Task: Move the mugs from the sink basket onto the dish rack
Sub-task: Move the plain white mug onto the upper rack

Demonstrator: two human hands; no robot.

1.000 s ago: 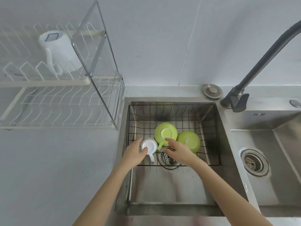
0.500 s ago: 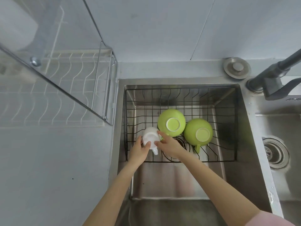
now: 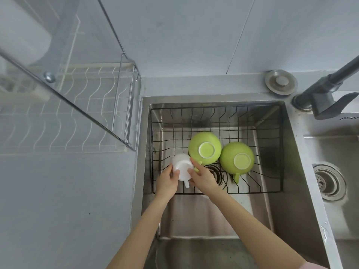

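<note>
My left hand (image 3: 166, 181) and right hand (image 3: 202, 176) clasp the inverted white mug (image 3: 182, 167) from either side, fingers curled against it. The mug sits in the basket (image 3: 252, 121) front-left corner, beside two inverted green mugs (image 3: 205, 150).

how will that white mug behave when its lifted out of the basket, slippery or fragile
The white mug looks rigid and glossy, likely ceramic, so it could chip against the wire basket. It sits upside down in a sink, so it may be wet and slippery. Left hand and right hand both cup it, which should steady it.
</note>
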